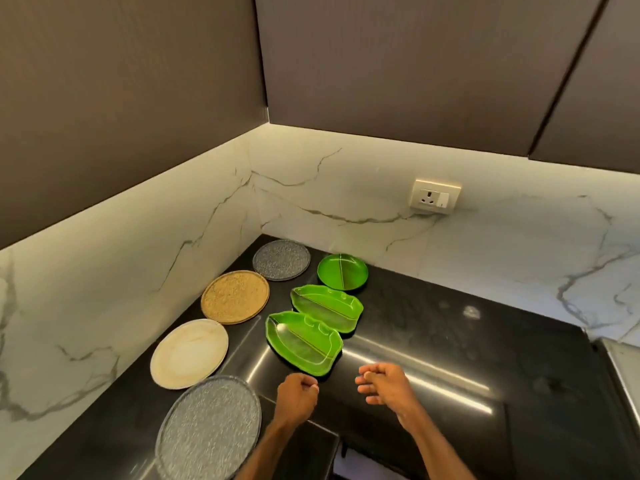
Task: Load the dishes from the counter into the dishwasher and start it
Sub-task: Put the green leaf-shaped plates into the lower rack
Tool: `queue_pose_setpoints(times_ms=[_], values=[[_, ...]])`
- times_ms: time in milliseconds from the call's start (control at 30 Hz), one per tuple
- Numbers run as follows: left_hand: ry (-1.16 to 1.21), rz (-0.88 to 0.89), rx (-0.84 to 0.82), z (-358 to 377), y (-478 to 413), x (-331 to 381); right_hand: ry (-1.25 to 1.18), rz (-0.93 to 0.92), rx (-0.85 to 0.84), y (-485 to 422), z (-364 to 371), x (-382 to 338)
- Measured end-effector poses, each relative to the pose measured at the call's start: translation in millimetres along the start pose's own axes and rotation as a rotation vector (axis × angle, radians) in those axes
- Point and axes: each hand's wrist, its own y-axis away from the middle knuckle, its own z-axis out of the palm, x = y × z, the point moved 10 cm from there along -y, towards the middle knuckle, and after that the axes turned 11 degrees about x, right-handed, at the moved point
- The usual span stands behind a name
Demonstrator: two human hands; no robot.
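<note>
Dishes sit spread across the black counter in two rows, none loaded yet as far as I can judge. Along the marble wall: a near grey speckled plate, a cream plate, a tan woven-look plate and a far grey plate. Beside them run three green pieces: a near leaf-shaped dish, a second leaf dish that appears to touch or slightly overlap it, and a round green divided plate at the back.

I have both hands low over the counter edge, holding nothing. My left hand is curled loosely, fingers folded in, just short of the near leaf dish. My right hand is half closed, its fingers bent and pointing left.

No dishwasher shows; the dim gap at the bottom edge might be its top, but I cannot tell.

Risks from here, as I read it: the glossy counter offers little friction, so a push at the near leaf dish could slide it into its neighbour. The green pieces look glassy and smooth, so a one-handed pinch on a rim could slip. Stacking them to carry could chip them.
</note>
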Motion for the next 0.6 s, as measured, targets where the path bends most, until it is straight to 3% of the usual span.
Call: queue_pose_setpoints(times_ms=[133, 333, 600], values=[[-0.134, -0.136, 0.129, 3, -54, -23, 0.040, 0.005, 0.016, -68, 4, -10], [-0.045, -0.334, 0.251, 34, -149, -88, 0.105, 0.025, 0.066, -161, 27, -12], [0.189, -0.505, 0.344, 15, -134, -78, -0.002, 0.093, 0.259, -219, 48, -27]])
